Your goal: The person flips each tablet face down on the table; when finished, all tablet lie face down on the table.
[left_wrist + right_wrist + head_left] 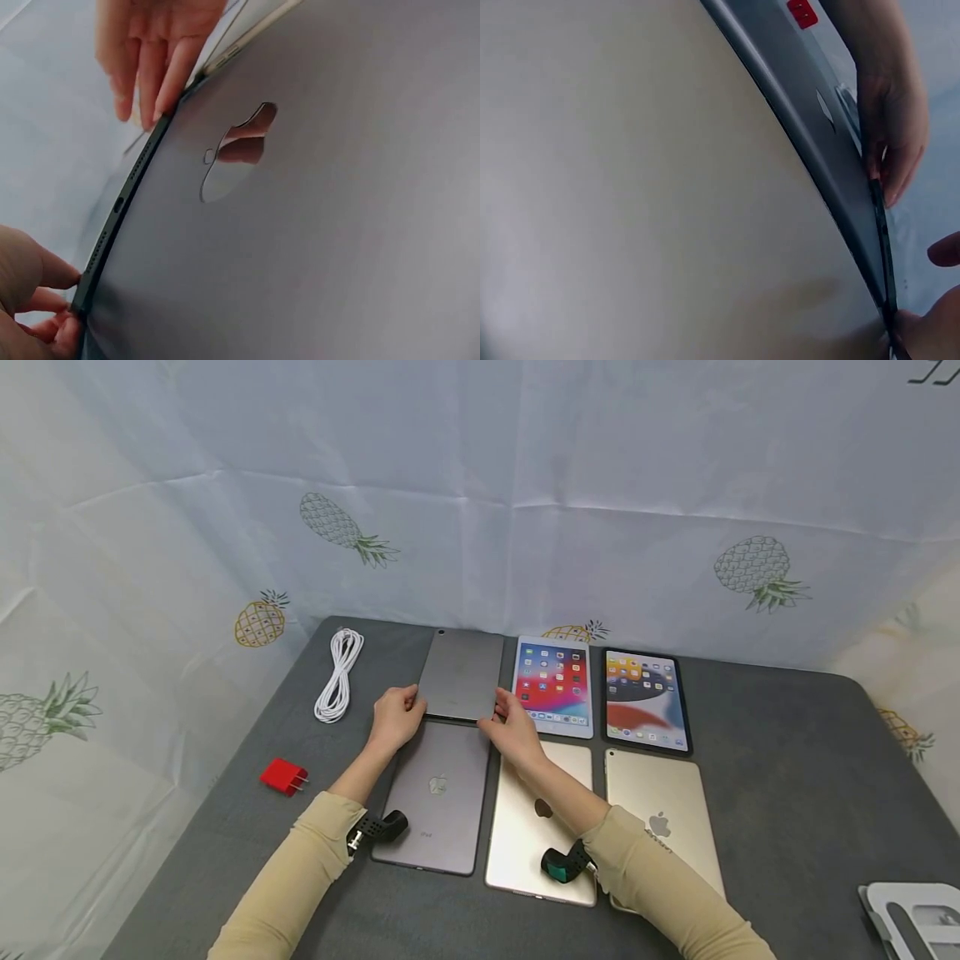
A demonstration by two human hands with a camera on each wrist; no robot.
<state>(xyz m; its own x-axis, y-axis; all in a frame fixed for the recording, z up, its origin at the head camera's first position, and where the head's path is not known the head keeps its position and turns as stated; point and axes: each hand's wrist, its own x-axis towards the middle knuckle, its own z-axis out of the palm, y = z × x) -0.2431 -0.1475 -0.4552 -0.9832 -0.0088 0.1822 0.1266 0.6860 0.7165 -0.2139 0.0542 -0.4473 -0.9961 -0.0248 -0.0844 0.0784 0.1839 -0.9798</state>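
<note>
A dark grey tablet (461, 675) lies face down in the back row of a grey table (787, 760). My left hand (408, 703) pinches its near left corner and my right hand (501, 708) pinches its near right corner. The left wrist view shows its dark near edge (116, 214) with a port, my left hand (45, 300) at one end and my right hand (150, 67) at the other. Just in front lies another grey tablet (438, 797), logo up. A gold tablet (525, 839) lies under my right forearm and fills the right wrist view (630, 187).
Two tablets with lit screens (553, 685) (645, 700) lie right of the held one, and a second gold tablet (667, 810) lies before them. A coiled white cable (339, 675) and a red charger plug (283, 776) sit at the left. A white stand (915, 917) is at the bottom right.
</note>
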